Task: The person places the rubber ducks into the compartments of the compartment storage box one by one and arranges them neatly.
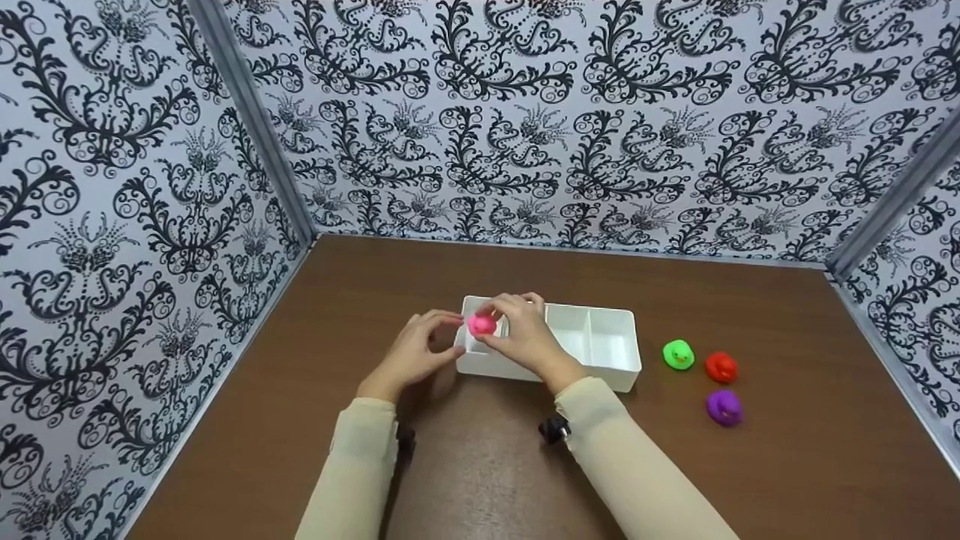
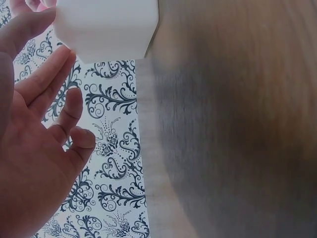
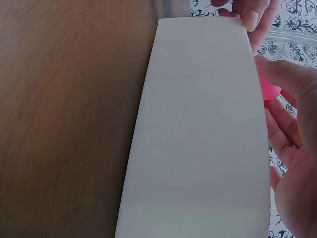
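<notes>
The pink toy (image 1: pixel 481 325) is located at the leftmost compartment of the white tray (image 1: pixel 615 375), pinched between the thumb and fingers of the right hand (image 1: pixel 525 330), which reaches over the tray's front wall. The left hand (image 1: pixel 416 352) has its grip spread, thumb and index finger apart, fingertips touching the tray's left end. Both forearms extend forward above the table (image 1: pixel 480 465), angled inward; green (image 1: pixel 678 355), red (image 1: pixel 721 367) and purple toys (image 1: pixel 724 408) rest right of the tray
</notes>
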### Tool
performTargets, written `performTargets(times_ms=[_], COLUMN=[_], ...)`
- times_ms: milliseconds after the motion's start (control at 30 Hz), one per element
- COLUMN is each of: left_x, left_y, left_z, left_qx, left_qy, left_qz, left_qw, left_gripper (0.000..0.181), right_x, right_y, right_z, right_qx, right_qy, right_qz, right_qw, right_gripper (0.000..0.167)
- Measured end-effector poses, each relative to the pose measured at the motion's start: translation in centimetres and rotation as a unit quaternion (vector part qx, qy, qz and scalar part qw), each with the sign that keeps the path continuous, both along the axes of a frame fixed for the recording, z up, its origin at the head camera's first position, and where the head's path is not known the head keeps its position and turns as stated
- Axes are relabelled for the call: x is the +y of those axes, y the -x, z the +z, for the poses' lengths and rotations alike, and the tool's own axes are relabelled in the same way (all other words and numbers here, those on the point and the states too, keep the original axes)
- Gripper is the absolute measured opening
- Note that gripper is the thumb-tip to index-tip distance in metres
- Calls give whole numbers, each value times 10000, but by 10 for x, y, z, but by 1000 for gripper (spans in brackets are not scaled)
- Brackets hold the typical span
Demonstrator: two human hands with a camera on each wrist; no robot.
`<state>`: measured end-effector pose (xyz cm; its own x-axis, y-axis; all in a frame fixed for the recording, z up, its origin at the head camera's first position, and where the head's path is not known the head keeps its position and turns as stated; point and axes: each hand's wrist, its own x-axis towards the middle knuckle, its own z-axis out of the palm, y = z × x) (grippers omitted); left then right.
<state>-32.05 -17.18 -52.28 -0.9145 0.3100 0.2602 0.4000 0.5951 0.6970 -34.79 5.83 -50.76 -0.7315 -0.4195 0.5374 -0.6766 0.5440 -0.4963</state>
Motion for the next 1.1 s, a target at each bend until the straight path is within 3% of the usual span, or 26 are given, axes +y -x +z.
performTargets(times_ms=[400, 700, 1100], left_x=[2, 3, 3], left_y=[-1, 2, 1], left_z=[1, -2, 1], left_qx=[179, 285, 208], left_qy=[165, 253, 243], left_qz=[78, 206, 162], left_qw=[9997, 9991, 9994], left_gripper=[45, 43, 43], right_x=[-1, -2, -10], right_y=[8, 10, 16], right_z=[-9, -3, 1], right_qx=[-266, -535, -813], right_qy=[-378, -903, -1498], right_qz=[-81, -187, -289], right_qw=[9989, 9943, 9849], right_gripper=[33, 29, 28])
